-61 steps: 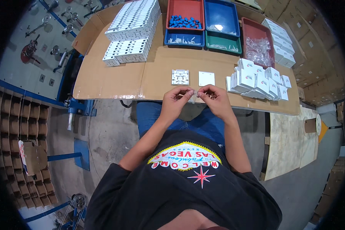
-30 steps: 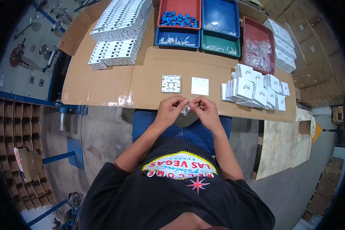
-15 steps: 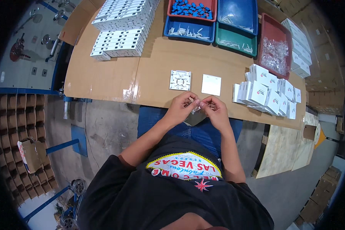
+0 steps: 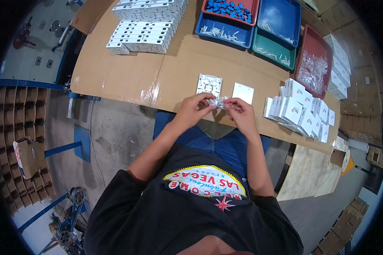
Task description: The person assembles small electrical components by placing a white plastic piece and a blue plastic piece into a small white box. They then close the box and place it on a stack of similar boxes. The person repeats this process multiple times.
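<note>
In the head view, up comes the bag (image 4: 219, 102), strung sideways between the two hands, its long axis running left to right with a slight dip at the right! One end points to the left hand (image 4: 192, 111), where thumb and forefinger pinch tight on the plastic; the other points to the right hand (image 4: 242, 114), whose thumb and forefinger clamp that side too. It sits over the table (image 4: 115, 80) close to the near edge, which slants down to the right beneath the wrists. Just beyond lies the white unit (image 4: 209, 84), right up against the bag in this view, with the plate (image 4: 243, 92) beside it, near the right fingers. Leftward, a broad sweep of cardboard runs to the stack (image 4: 144, 38); rightward, the boxes (image 4: 292, 109) crowd in past the plate. And the look of it: clear, crinkled, glinting, with whitish bits showing, too small to make out. More such plastic fills the red tray (image 4: 315, 40).
</note>
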Demonstrator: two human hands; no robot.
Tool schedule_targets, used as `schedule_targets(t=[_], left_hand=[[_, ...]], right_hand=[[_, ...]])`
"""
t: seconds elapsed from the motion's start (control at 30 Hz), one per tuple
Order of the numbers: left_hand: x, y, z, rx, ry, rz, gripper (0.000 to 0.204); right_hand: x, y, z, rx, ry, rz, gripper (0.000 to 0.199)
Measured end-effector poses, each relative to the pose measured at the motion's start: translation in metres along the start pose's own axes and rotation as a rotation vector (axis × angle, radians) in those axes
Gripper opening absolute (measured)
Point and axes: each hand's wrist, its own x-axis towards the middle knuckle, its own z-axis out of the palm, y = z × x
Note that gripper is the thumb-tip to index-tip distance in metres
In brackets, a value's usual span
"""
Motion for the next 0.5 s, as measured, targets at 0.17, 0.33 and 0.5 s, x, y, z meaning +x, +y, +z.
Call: schedule_targets(t=[0.17,0.33,0.5], left_hand=[[0.021,-0.014,-0.023,0.267,0.118,0.234,0.026],[0.034,-0.030,-0.026,0.458,0.156,0.309,0.022],[0.035,-0.046,-0.023,0.564,0.232,0.349,0.019]], right_hand=[[0.032,-0.011,0.009,-0.358,-0.026,-0.184,0.019],[0.054,-0.009,0.021,-0.644,0.076,-0.337,0.019],[0.059,0.004,0.028,-0.763,0.155,-0.492,0.012]])
